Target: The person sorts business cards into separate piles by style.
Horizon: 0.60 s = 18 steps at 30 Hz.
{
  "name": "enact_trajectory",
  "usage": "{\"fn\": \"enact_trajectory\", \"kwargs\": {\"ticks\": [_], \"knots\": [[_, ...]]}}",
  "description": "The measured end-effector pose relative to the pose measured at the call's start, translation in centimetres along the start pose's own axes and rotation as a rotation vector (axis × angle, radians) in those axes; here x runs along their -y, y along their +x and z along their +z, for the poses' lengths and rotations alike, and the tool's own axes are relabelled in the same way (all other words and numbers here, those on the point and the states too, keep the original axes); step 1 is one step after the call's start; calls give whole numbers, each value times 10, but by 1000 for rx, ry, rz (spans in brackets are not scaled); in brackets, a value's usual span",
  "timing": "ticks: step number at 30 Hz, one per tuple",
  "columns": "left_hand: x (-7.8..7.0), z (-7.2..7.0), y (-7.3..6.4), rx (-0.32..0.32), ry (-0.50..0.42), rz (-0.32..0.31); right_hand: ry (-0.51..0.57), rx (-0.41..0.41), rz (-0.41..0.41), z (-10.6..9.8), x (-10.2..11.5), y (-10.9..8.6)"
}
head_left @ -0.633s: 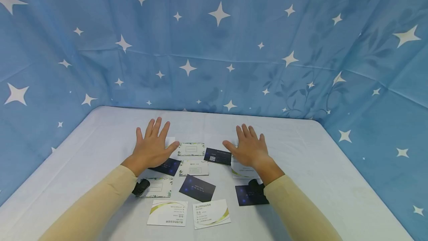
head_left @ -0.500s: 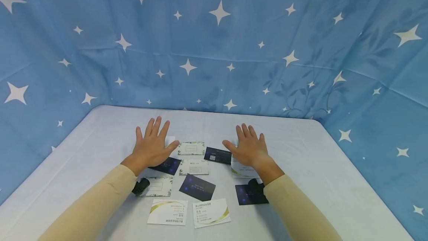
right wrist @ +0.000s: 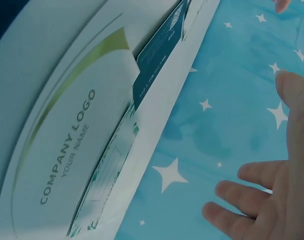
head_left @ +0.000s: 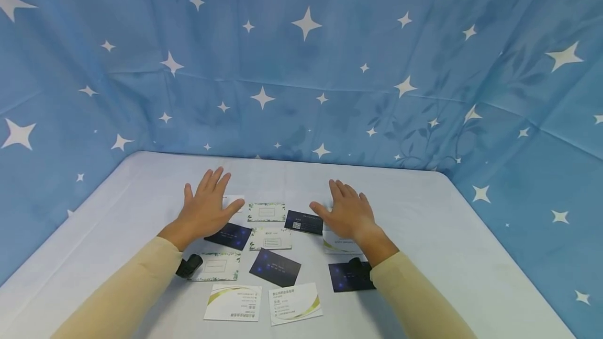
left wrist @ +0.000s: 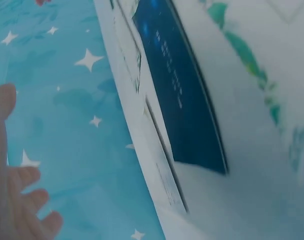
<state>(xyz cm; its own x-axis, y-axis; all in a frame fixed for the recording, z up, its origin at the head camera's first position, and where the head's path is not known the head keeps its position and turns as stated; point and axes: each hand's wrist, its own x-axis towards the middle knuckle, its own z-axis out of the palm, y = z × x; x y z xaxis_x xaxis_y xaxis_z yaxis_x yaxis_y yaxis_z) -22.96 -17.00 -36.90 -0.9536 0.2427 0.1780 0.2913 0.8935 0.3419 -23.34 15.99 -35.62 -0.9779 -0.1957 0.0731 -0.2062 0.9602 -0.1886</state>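
My left hand (head_left: 205,209) hovers palm down with fingers spread, above a dark blue business card (head_left: 229,236) and a white card partly hidden behind it. My right hand (head_left: 347,212) is likewise spread and holds nothing, over a white card with a gold curve (head_left: 339,245). In the right wrist view that white card (right wrist: 72,130) reads "COMPANY LOGO", and a leaf-bordered card (right wrist: 104,185) lies past it. Between the hands are two leaf-bordered cards (head_left: 266,212) and a dark card with a QR code (head_left: 303,222). Another dark card (head_left: 275,267) lies closer to me.
Two white gold-curved cards (head_left: 233,303) lie nearest me. A leaf-bordered card (head_left: 218,267) is by the left wrist, a dark card (head_left: 348,276) by the right. Black wrist cameras sit under both wrists. A blue star-patterned curtain (head_left: 292,67) stands behind the white table (head_left: 424,213).
The left hand has shifted slightly left, uncovering more of the cards beside it. The right hand has moved only a little. The head view has tilted slightly.
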Motion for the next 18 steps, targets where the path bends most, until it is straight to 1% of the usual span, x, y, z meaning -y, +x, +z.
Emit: {"fn": "enact_trajectory", "kwargs": {"ticks": [3, 6, 9, 11, 14, 15, 18], "knots": [[6, -4, 0, -33, -69, 59, 28, -32, -41, 1, 1, -2], [13, -8, 0, -33, -130, 90, 67, -27, -94, 1, 4, -3], [20, -9, 1, -6, -196, 91, 135, 5, -128, 1, 7, -2], [24, -10, 1, 13, -243, 81, 192, 18, -144, 2, 12, 0], [32, -10, 2, 23, -279, 71, 270, 38, -162, 3, 20, 5], [35, -10, 3, 25, -283, 71, 281, 50, -170, 4, 24, 7], [42, -10, 5, 43, -279, 64, 267, 95, -202, 6, 35, 14]]}}
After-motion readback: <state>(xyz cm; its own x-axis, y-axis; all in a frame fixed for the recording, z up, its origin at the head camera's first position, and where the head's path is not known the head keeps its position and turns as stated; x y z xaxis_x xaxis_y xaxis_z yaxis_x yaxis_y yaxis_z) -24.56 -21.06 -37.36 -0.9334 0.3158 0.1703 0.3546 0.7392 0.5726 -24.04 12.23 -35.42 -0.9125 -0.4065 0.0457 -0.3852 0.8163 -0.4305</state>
